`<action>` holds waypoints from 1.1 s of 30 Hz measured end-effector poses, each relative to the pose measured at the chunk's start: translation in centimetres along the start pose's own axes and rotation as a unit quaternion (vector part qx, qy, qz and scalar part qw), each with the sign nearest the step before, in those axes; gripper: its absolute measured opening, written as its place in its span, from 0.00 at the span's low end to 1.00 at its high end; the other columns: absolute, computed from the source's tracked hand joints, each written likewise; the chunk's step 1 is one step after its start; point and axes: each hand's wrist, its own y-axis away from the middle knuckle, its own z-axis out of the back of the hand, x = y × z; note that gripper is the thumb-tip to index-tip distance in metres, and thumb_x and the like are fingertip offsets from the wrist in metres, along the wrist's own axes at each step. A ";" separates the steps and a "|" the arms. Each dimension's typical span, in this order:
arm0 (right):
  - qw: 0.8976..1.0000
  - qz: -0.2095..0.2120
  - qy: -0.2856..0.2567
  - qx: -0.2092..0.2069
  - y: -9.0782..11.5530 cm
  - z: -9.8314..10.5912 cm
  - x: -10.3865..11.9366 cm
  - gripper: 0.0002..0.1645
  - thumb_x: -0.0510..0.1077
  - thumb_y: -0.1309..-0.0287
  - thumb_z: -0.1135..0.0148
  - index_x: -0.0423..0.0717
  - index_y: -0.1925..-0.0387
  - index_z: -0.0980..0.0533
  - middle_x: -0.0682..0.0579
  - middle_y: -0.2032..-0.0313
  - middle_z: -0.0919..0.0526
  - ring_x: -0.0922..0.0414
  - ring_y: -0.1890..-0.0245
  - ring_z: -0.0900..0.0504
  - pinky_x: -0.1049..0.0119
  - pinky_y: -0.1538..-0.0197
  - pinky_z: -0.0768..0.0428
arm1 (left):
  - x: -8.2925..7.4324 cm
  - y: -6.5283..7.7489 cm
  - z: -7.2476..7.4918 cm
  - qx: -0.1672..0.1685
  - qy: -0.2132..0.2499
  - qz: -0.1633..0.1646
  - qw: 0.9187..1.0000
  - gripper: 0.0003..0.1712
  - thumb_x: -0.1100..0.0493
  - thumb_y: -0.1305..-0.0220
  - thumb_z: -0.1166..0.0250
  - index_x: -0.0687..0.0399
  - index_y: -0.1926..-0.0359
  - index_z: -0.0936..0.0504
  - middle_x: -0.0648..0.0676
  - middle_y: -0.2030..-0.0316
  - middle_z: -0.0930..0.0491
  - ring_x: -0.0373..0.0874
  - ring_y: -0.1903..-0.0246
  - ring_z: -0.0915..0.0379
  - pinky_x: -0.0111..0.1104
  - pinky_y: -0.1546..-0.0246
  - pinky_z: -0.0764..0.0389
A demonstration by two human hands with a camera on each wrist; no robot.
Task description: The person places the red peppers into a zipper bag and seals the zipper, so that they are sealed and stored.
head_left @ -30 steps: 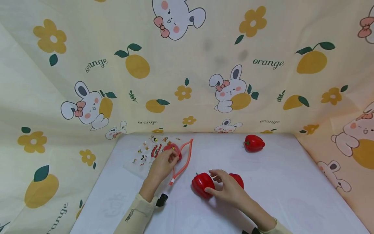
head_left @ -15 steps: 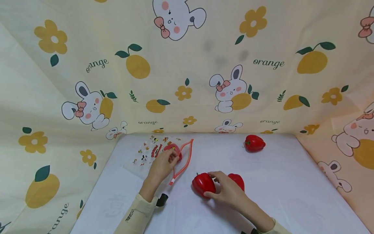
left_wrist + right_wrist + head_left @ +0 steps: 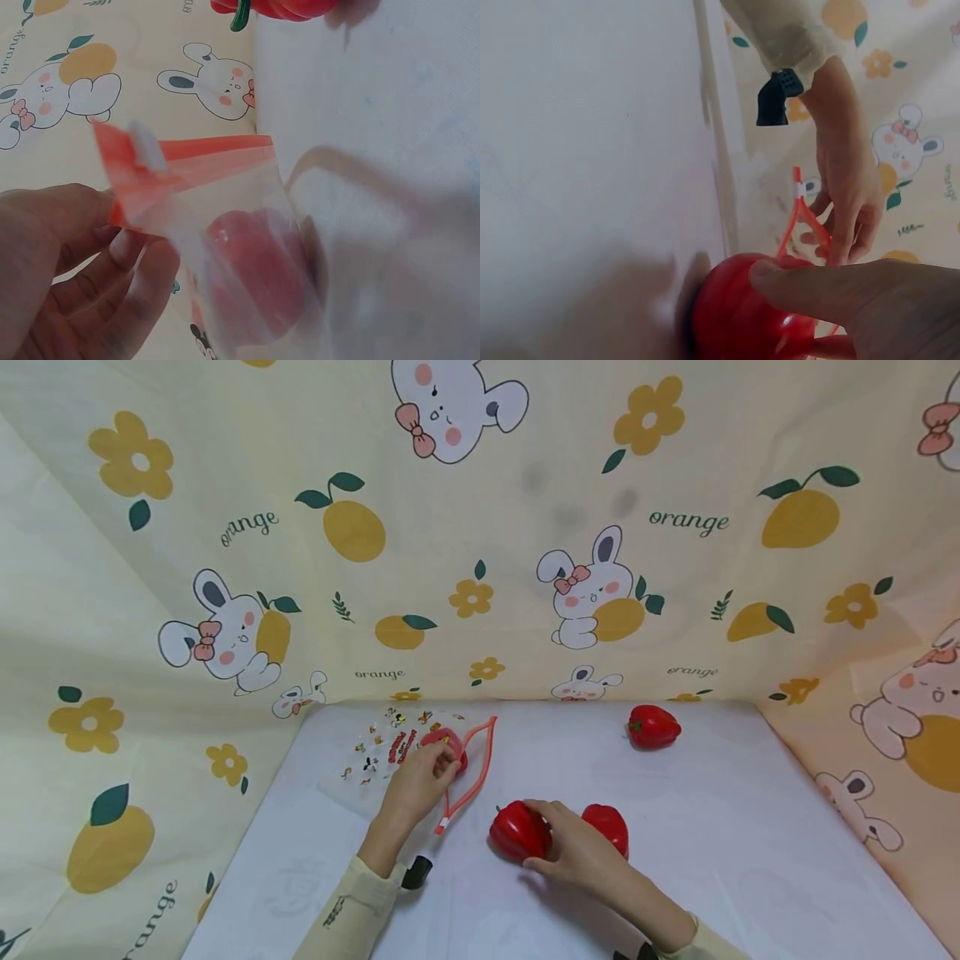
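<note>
My left hand [image 3: 416,785] pinches the red zip edge of a clear printed zip bag [image 3: 202,157], whose mouth stands spread apart. Inside that bag lies a red bell pepper [image 3: 259,277], seen through the film. With thumb and fingers my right hand [image 3: 577,850] grips another red bell pepper [image 3: 516,832], to the right of the bag mouth. In the right wrist view the thumb lies over the side of this pepper [image 3: 742,315], and part of it is hidden by the hand. The bag's body spreads to the left, partly behind my left forearm.
Just behind my right hand sits a red bell pepper [image 3: 609,827], partly covered by the hand. One more red bell pepper [image 3: 654,727] lies at the back right of the white table [image 3: 720,827]. A rabbit-and-orange printed cloth [image 3: 480,527] hangs along the back and sides.
My right hand has closed around the bell pepper, which has shifted slightly left and tilted. My left hand and the bag have stayed in place.
</note>
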 end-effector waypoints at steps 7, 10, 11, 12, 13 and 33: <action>1.000 0.007 -0.013 0.008 -0.4 0.0 -0.1 0.55 0.46 0.52 0.12 0.49 0.24 0.31 0.49 0.40 0.18 0.52 0.46 0.18 0.51 0.53 0.10 | 0.0 -0.1 0.0 -0.001 -0.002 0.002 1.000 0.06 0.57 0.29 0.26 0.48 0.55 0.14 0.45 0.64 0.18 0.41 0.66 0.25 0.36 0.62 0.18; 0.999 0.002 -0.039 0.004 -0.6 0.0 -0.2 0.58 0.44 0.51 0.13 0.45 0.23 0.35 0.46 0.40 0.17 0.50 0.46 0.17 0.52 0.53 0.10 | 0.0 -0.1 0.0 -0.002 -0.003 0.001 1.000 0.06 0.56 0.28 0.26 0.48 0.55 0.14 0.45 0.64 0.17 0.41 0.66 0.25 0.36 0.62 0.18; 0.999 0.000 -0.049 0.003 -0.7 0.0 -0.2 0.58 0.44 0.51 0.13 0.43 0.22 0.36 0.45 0.40 0.17 0.49 0.45 0.16 0.53 0.53 0.10 | 0.0 -0.1 0.0 -0.002 -0.003 0.001 1.000 0.06 0.56 0.28 0.26 0.48 0.55 0.14 0.45 0.64 0.17 0.41 0.66 0.25 0.36 0.62 0.18; 0.998 -0.003 -0.058 0.002 -0.7 -0.1 -0.3 0.58 0.43 0.51 0.13 0.41 0.22 0.36 0.44 0.40 0.17 0.49 0.45 0.16 0.53 0.53 0.10 | 0.0 -0.1 0.1 -0.001 -0.002 0.002 1.000 0.06 0.56 0.28 0.26 0.48 0.55 0.14 0.45 0.64 0.17 0.41 0.66 0.25 0.36 0.62 0.18; 0.998 -0.005 -0.065 0.002 -0.7 -0.1 -0.3 0.58 0.43 0.50 0.13 0.40 0.23 0.36 0.44 0.41 0.17 0.48 0.46 0.15 0.53 0.53 0.10 | 0.0 0.0 0.1 -0.001 -0.003 0.003 1.000 0.06 0.56 0.28 0.26 0.48 0.55 0.14 0.45 0.64 0.17 0.41 0.66 0.25 0.36 0.62 0.18; 0.994 -0.004 -0.098 -0.046 -1.0 -0.1 -0.3 0.41 0.49 0.46 0.16 0.50 0.32 0.24 0.54 0.47 0.16 0.54 0.51 0.19 0.66 0.57 0.17 | 0.3 0.0 0.3 0.001 0.005 0.002 1.000 0.04 0.56 0.27 0.27 0.47 0.55 0.14 0.45 0.64 0.17 0.41 0.64 0.23 0.37 0.62 0.18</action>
